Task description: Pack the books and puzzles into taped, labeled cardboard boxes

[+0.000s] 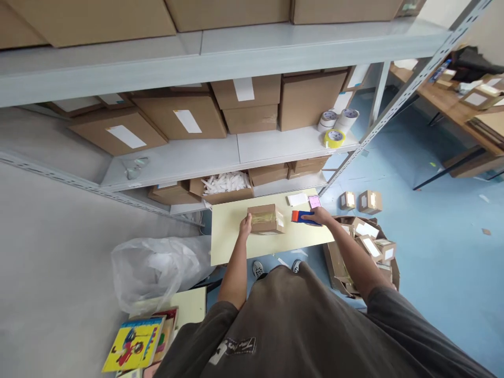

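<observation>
Cardboard box (264,220) lies on the table (228,247), just to the right of the left grip (244,226), which touches its side; whether this grip is clamped, I cannot tell. The right grip (319,216) is closed around a blue and orange tape dispenser (304,217), apart from the box. Beyond this grip lies a pink paper (314,201).

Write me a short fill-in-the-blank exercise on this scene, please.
The hand touching the taped box is the person's ____ hand.
The right hand grips an orange-ended tool whose body is ____.
On the middle shelf, the frontmost tape roll is ____.

Missing words: left; blue; yellow.
</observation>
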Tool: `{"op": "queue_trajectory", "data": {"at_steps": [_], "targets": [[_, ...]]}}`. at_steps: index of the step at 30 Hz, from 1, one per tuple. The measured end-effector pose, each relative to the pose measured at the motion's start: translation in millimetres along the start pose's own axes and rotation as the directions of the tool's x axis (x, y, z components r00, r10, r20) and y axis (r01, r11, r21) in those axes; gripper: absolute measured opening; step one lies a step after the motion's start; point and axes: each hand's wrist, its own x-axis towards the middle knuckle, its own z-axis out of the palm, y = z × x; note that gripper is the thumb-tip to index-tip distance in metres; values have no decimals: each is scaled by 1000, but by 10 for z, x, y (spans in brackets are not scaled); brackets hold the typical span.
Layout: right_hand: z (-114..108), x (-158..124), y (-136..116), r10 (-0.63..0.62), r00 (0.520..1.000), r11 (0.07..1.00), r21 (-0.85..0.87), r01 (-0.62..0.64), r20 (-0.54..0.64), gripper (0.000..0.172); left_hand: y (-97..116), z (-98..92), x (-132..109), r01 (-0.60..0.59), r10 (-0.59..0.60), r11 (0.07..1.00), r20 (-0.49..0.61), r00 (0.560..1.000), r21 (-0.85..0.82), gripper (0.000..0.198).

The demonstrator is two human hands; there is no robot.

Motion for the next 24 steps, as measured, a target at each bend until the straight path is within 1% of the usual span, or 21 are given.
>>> {"op": "queue_trajectory", "data": {"at_steps": [2,3,5,6,8,10,11,13,14,17,18,20,22,24], "targets": [[155,84,-366,-27,1000,999,21,26,13,70,-140,-256,69,48,-48,999,-9,999,-23,65],[241,125,-570,-41,999,999,28,40,23,70,-209,-396,96,82,-82,997,-21,996,-2,62],[417,202,-993,-53,998,998,21,52,44,67,-334,-674,122,150,-143,985,-76,987,89,57],[503,236,-1199,-52,997,999,9,51,54,65,-385,-799,121,169,-154,977,-118,981,133,55],[656,297,-1570,-48,996,999,-16,49,69,63,-453,-987,99,155,-123,974,-190,974,163,53],[779,345,-1864,-54,995,998,-31,56,83,62,-469,-1065,69,94,-65,987,-212,975,128,54],[826,366,-1981,-58,995,997,-39,61,86,62,-458,-1062,58,59,-38,993,-194,980,104,54],[893,401,-2156,-56,995,996,-64,61,84,64,-410,-986,48,24,-12,996,-144,989,80,52],[911,416,-2217,-51,995,995,-78,58,80,65,-378,-924,47,33,-21,996,-137,990,87,51],[901,445,-2294,-22,997,992,-121,31,74,67,-300,-698,38,134,-105,981,-197,975,140,52],[879,448,-2284,-6,997,991,-136,16,74,66,-288,-615,26,157,-123,975,-208,970,156,52],[814,437,-2204,30,997,987,-161,-17,76,66,-286,-438,-17,154,-121,971,-175,977,186,51],[735,406,-2054,62,995,983,-179,-46,82,66,-292,-231,-79,125,-100,969,-121,988,215,51],[655,355,-1854,92,992,980,-184,-74,91,67,-277,11,-145,105,-86,964,-88,992,246,52]]}}
